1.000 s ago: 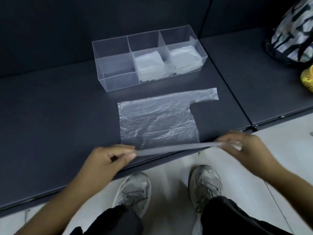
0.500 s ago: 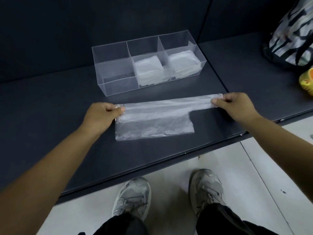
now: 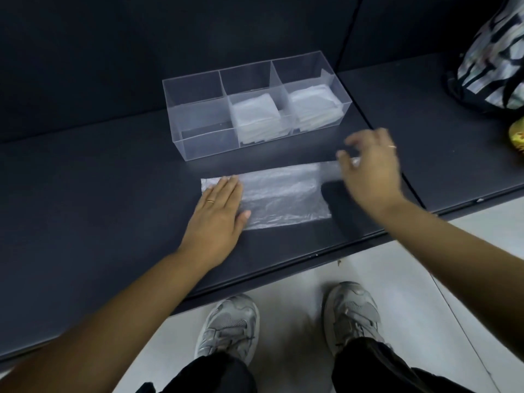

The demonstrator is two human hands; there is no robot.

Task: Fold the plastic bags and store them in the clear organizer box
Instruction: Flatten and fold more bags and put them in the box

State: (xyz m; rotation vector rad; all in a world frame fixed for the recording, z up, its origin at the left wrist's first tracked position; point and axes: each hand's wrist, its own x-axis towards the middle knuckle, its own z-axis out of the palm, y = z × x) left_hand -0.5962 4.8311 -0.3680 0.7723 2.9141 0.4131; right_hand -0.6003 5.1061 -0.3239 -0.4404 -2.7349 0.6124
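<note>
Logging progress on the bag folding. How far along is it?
Done: folded bags sit in the middle and right compartments of the organizer box. In hand: one partly folded bag lies on the counter, left hand pressing its left end, blurred right hand over its handle end, grip unclear. Left: finish folding and store it; the left compartment looks empty.

Thin crinkled clear plastic bag [image 3: 283,194] on matt dark surface [image 3: 99,194]; glossy clear hard-plastic organizer box [image 3: 198,143]; smooth pale floor [image 3: 297,285].

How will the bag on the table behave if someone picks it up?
Probably floppy: the bag is thin, wrinkled film lying flat. Likely very light and apt to slide or unfold, since the left hand presses it down.
</note>
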